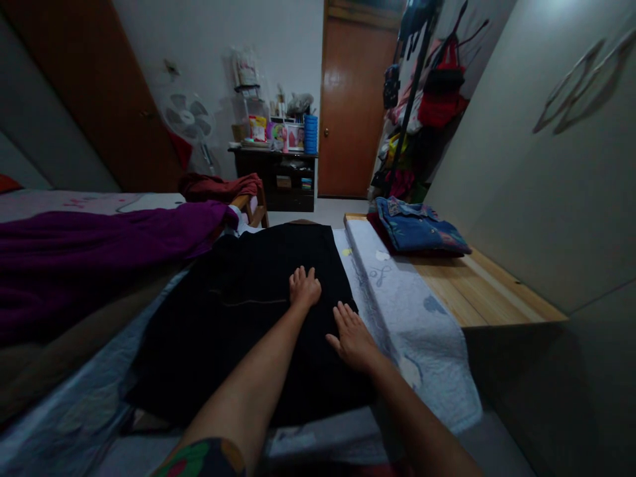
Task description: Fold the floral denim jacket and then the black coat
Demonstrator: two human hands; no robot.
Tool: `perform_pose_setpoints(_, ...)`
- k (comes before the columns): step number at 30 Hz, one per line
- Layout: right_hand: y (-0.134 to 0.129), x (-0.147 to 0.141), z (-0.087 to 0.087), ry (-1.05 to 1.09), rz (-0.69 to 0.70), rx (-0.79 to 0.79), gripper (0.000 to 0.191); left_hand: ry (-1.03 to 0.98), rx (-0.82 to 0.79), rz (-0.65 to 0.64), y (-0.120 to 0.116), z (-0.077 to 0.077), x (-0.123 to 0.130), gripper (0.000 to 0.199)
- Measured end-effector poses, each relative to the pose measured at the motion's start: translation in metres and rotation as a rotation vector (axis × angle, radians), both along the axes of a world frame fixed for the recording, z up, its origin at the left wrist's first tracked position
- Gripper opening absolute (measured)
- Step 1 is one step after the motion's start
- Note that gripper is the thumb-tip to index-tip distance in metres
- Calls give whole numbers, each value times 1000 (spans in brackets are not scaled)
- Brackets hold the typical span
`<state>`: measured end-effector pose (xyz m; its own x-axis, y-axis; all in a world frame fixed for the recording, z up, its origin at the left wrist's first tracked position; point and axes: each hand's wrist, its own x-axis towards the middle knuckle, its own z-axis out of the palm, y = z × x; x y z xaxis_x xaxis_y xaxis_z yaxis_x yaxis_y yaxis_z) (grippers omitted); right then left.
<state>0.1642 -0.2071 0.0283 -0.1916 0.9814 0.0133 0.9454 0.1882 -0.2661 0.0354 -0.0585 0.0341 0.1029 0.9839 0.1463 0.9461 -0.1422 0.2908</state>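
Observation:
A black garment [238, 331] is spread out over the bed in front of me, with a thin pale line across its middle. It is too dark to tell which kind of garment it is. My left hand [305, 289] rests on its upper right part, palm down, fingers apart and slightly bent. Nearer to me, my right hand [352, 336] lies flat along the garment's right edge, fingers stretched out and thumb apart. Neither hand grips anything that I can see.
A patterned pale quilt [417, 318] covers the bed's right side. Folded denim clothing [417, 225] lies on the wooden board [472, 285]. On the left is a purple blanket [99, 252]. Farther back are a fan [187, 116] and a dark cabinet [271, 179].

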Motion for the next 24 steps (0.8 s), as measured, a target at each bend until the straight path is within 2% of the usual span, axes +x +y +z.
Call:
perform_pose_setpoints(4, -13, -2, 0, 17, -41, -2, 67, -10, -13, -50, -3, 4, -2, 50)
perform_pose_setpoints(7, -14, -3, -1, 26, -52, 20, 64, -9, -49, -150, -16, 6, -5, 48)
perform_pose_setpoints(10, -13, -3, -1, 34, -54, 31, 62, 7, -117, -276, -43, 5, -12, 48)
perform_pose_setpoints(14, -14, -4, 0, 45, -55, 35, 61, 64, -141, -413, -94, 1, -29, 54)
perform_pose_setpoints(18, -16, -2, 0, 70, -48, 48, 60, 111, -151, -453, -129, 2, -45, 53)
perform_pose_setpoints(24, -11, 2, 6, 101, -30, 16, 57, 67, -287, -505, -135, 5, -57, 67)
